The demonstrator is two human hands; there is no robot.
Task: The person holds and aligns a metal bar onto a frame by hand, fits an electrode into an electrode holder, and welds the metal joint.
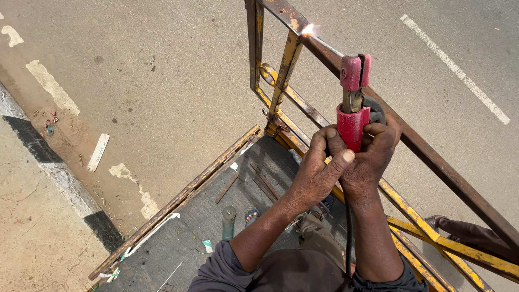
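Left of my grips, well apart: a grey asphalt road (162, 70) with worn white paint patches, and a flat pale strip of litter (98, 152) lying on it.

Below and left of my left grip: a dark grey flat metal deck (189, 232) edged by a rusty yellow angle-iron rail (178, 200); on the deck, a short grey-green cylindrical can (228, 221) and a few loose rusty steel rods (265, 184).

My left hand (316, 170): grip closed, fingers wrapped round the lower body of the red insulated welding electrode holder (352, 103), thumb laid across toward my other hand.

The holder: upright, between both grips, its clamp above my fingers. A thin grey welding rod (326, 44) runs from it up and left; its tip sparks (308, 30) against the rusty yellow-painted steel frame (286, 65), above my grips.

My right hand (373, 157): grip closed on the same holder from the right side, touching my left hand. A black cable (348, 232) hangs below it, between my forearms.

Right of my right grip: a brown steel diagonal bar (448, 173), then a white painted road line (459, 73).
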